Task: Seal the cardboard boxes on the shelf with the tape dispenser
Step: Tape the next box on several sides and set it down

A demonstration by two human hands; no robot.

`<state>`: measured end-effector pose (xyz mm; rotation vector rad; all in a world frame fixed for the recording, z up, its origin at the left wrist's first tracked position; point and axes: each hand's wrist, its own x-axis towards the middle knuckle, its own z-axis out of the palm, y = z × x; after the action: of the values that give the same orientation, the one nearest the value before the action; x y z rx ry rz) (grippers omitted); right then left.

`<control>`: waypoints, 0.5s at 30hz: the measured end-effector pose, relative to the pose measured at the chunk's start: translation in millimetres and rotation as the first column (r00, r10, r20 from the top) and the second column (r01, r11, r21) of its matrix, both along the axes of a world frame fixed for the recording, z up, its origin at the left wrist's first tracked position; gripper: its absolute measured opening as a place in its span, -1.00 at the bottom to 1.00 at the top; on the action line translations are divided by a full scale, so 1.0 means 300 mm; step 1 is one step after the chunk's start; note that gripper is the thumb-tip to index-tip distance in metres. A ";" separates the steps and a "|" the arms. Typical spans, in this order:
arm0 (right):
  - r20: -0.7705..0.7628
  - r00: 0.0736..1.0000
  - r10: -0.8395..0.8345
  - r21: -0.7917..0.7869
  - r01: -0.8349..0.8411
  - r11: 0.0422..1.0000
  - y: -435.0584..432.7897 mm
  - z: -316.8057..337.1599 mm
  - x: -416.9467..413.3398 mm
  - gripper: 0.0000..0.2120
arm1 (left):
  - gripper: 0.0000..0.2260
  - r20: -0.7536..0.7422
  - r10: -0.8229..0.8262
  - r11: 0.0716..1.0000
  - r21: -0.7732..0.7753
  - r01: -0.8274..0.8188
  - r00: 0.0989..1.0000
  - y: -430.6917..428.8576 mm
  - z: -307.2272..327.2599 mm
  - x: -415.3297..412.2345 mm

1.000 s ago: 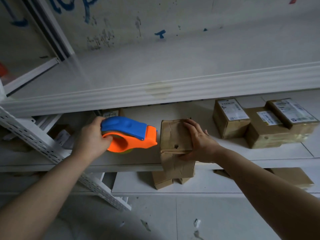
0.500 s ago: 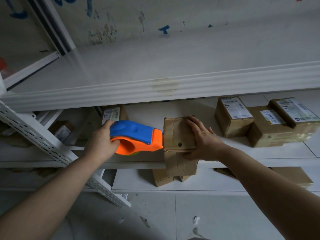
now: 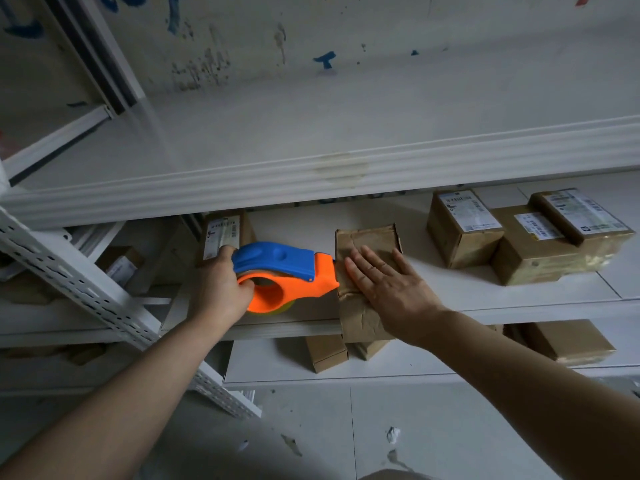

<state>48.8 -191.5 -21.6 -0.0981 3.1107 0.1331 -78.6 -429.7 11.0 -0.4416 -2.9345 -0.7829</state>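
A worn brown cardboard box (image 3: 367,240) sits at the front edge of the middle shelf (image 3: 485,292), its front face hanging over the edge. My right hand (image 3: 388,289) lies flat on its top with straight fingers. My left hand (image 3: 218,289) grips the handle of the blue and orange tape dispenser (image 3: 287,275), whose orange nose touches the box's left side.
Three labelled boxes (image 3: 526,237) stand at the right of the same shelf, and another labelled box (image 3: 221,233) behind the dispenser. More boxes (image 3: 325,351) lie on the lower shelf. A perforated white upright (image 3: 86,289) slants at the left. The upper shelf's edge (image 3: 346,171) overhangs.
The dispenser has moved right until its nose meets the box's left side. My right hand went from holding the box's right edge to lying flat on top.
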 end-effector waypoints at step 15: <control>0.031 0.998 -0.053 -0.016 0.054 0.998 -0.071 0.011 -0.023 -0.28 | -0.52 0.048 -0.038 0.999 0.038 0.037 0.998 -0.021 -0.071 -0.038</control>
<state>41.9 -212.7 -18.4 -0.0168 3.0813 0.1027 -90.1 -435.9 -10.2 -0.4829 -2.9592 -0.8632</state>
